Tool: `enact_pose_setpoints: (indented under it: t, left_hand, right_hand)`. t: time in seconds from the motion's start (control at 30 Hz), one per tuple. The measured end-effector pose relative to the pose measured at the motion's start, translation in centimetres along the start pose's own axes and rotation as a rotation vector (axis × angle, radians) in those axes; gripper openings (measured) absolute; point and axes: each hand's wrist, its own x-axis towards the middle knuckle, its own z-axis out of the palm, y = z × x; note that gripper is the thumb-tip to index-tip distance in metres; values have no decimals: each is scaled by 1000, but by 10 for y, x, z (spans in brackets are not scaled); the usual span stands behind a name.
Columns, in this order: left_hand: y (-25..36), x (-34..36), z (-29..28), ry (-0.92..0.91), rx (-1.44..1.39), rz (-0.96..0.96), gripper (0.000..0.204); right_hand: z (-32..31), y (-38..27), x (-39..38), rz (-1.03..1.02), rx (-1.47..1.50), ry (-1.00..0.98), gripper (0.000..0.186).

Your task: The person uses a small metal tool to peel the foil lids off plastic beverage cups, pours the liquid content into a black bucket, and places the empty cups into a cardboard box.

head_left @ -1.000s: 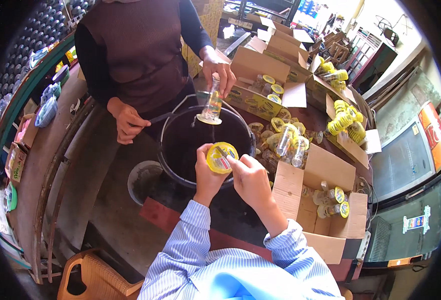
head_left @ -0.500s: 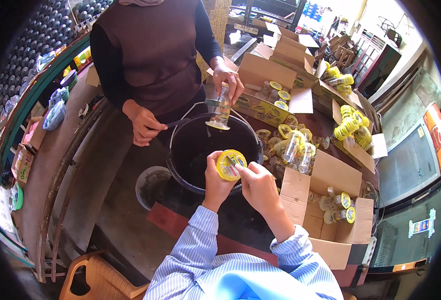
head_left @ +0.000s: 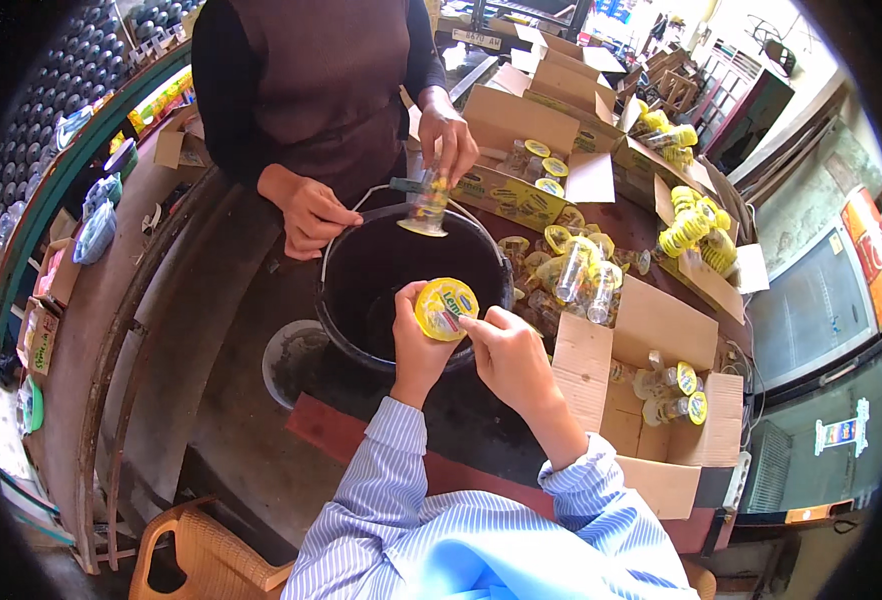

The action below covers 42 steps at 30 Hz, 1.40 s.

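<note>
My left hand [head_left: 413, 335] holds a round cup with a yellow printed lid [head_left: 446, 300], turned toward me. My right hand [head_left: 506, 350] is closed at the lid's right edge, fingertips against it; what it pinches is too small to make out. Both are over the near part of a black bucket [head_left: 356, 280]. Across it, a co-worker's hand [head_left: 446, 135] grips a stack of clear cups [head_left: 427, 208] above the bucket, and their other hand [head_left: 311, 215] pinches a thin dark strip.
Open cardboard boxes [head_left: 586, 355] with lidded cups stand at right, beside piled cups [head_left: 576, 275]. A pale bucket [head_left: 286, 370] is low left of the black one. A plastic chair [head_left: 161, 555] is at bottom left; a glass-topped appliance [head_left: 806, 290] is far right.
The co-worker's cups and hands have shifted slightly up relative to the bucket. The lid in my hands shows more print, and the grey sliver at my right fingertips is less visible.
</note>
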Motion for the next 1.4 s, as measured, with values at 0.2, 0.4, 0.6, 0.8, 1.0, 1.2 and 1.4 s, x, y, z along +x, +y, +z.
enact_pose_setpoints:
  t: [0.2,0.4,0.6,0.8,1.0,1.2,1.4]
  left_hand:
    - [0,1,-2,36,11,-10,67]
    - [-10,2,-5,14,28,23,67]
    - [-6,3,-4,-54,242,112,78]
    - [-4,3,-3,-54,-90,-82,106]
    - [3,0,-4,-110,-95,-1,110]
    - [6,3,-3,-114,-240,-10,117]
    - [5,2,-1,-90,-244,-49,119]
  right_hand:
    - [-6,2,4,61,157,68,18]
    - [2,5,10,302,450,274,27]
    - [30,34,7,530,1086,249,32]
    - [24,31,9,573,1208,159,35]
    - [12,25,4,601,1256,146,35]
    - [15,11,-3,595,1370,153,35]
    - [13,11,-5,530,1193,193,32]
